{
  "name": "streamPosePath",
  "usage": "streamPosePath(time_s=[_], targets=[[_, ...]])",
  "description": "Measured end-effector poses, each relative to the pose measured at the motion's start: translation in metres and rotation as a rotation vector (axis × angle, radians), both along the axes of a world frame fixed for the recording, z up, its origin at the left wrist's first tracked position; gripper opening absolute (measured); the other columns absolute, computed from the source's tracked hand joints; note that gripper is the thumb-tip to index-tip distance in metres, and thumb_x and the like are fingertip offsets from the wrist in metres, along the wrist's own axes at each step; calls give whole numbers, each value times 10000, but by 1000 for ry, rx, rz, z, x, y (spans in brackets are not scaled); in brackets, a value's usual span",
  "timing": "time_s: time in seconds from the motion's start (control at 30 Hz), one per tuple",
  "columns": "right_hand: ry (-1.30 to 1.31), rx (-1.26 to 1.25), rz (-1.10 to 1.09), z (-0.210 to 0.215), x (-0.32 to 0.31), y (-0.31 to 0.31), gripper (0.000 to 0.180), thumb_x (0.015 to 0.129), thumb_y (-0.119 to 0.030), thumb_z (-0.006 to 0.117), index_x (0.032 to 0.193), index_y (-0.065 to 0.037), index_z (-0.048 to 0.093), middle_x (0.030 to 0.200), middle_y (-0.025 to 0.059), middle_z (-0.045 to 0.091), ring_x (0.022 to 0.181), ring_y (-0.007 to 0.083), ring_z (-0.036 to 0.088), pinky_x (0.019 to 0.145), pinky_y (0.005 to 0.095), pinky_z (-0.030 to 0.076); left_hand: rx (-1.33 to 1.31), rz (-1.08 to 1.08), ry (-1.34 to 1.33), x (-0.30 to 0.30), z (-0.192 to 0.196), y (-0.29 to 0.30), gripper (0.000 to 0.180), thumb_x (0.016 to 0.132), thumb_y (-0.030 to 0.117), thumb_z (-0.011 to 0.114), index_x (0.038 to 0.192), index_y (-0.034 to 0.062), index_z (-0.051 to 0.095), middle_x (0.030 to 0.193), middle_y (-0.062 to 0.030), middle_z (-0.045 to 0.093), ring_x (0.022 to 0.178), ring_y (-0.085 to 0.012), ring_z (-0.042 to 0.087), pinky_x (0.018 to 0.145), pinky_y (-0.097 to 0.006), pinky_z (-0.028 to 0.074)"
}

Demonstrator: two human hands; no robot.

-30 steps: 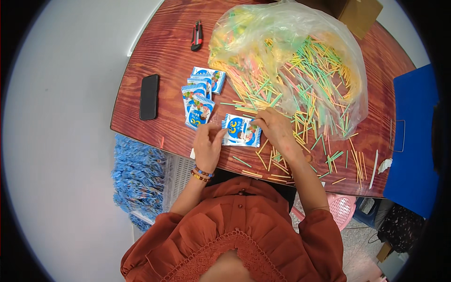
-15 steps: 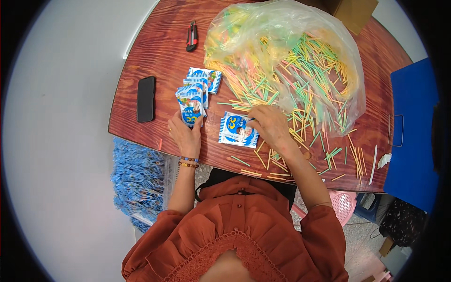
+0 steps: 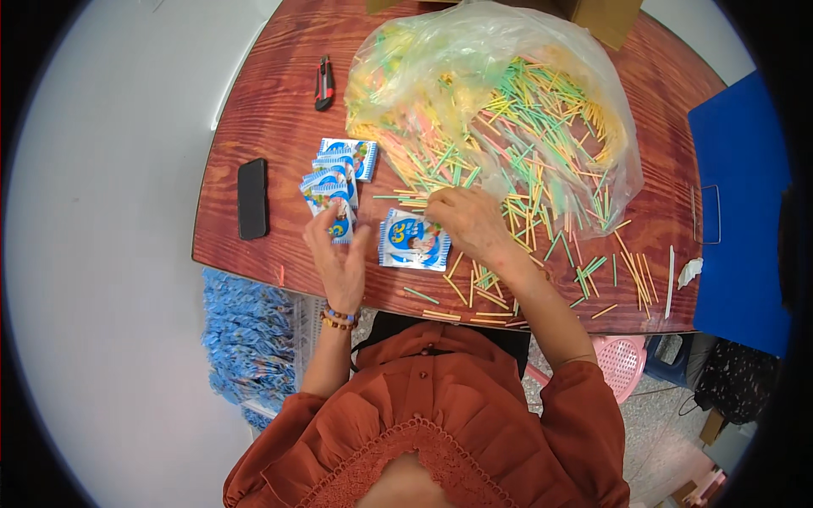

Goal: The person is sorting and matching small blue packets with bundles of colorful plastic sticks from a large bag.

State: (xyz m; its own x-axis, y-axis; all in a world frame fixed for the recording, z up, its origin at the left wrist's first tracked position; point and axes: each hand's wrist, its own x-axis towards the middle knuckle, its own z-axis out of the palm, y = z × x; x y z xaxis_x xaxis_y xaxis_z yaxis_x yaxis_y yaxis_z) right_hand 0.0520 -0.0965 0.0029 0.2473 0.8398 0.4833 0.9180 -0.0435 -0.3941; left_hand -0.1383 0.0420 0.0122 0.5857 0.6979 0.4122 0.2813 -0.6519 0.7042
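My left hand (image 3: pixel 336 269) has its fingers apart over the nearest of several blue-and-white packets (image 3: pixel 343 222), which overlap in a slanting row. Beside it, more of these small packets lie stacked (image 3: pixel 413 240) on the table in front of me. The curled fingers of my right hand (image 3: pixel 470 222) are at the upper right corner of that stack, next to loose sticks. Whatever they pinch is hidden. Yellow, green and pink thin sticks (image 3: pixel 542 106) fill a large clear plastic bag (image 3: pixel 406 46) and spill out toward my right hand.
On the brown wooden table (image 3: pixel 279 102) lie a red-and-black box cutter (image 3: pixel 324 83) and a black phone (image 3: pixel 252 198). A blue panel (image 3: pixel 741 212) stands at the right, a cardboard box (image 3: pixel 605 21) at the back. Many blue packets (image 3: pixel 250 339) are heaped below the left edge.
My left hand's fingers have spread and lifted off the nearest packet in the row. My right fingers have shifted up to the stack's corner. The whole view has shifted slightly.
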Motion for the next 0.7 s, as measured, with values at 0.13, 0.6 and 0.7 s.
streamPosePath(time_s=[0.13, 0.6, 0.7], targets=[[240, 44, 100, 29, -8, -8, 60, 811, -106, 620, 869, -102, 607, 786, 64, 644, 728, 291, 636, 623, 386, 463, -593, -351, -97, 32, 24, -24, 347, 806, 20, 710, 1120, 8, 565, 997, -43, 616, 883, -98, 582, 716, -232, 497], [959, 85, -104, 34, 27, -33, 162, 878, -133, 628, 791, 2, 643, 648, 31, 590, 628, 70, 528, 563, 249, 425, -1084, -375, -314, 100, 16, -39, 73, 873, 34, 649, 930, -11, 659, 834, -38, 685, 699, -68, 623, 620, -209, 492], [963, 93, -47, 28, 50, -40, 130, 907, -131, 608, 857, -15, 640, 734, 8, 604, 718, 40, 523, 638, 229, 429, -972, -380, -246, 112, 19, -42, 69, 870, 54, 666, 927, 14, 660, 815, -1, 671, 694, -34, 591, 598, -199, 473]])
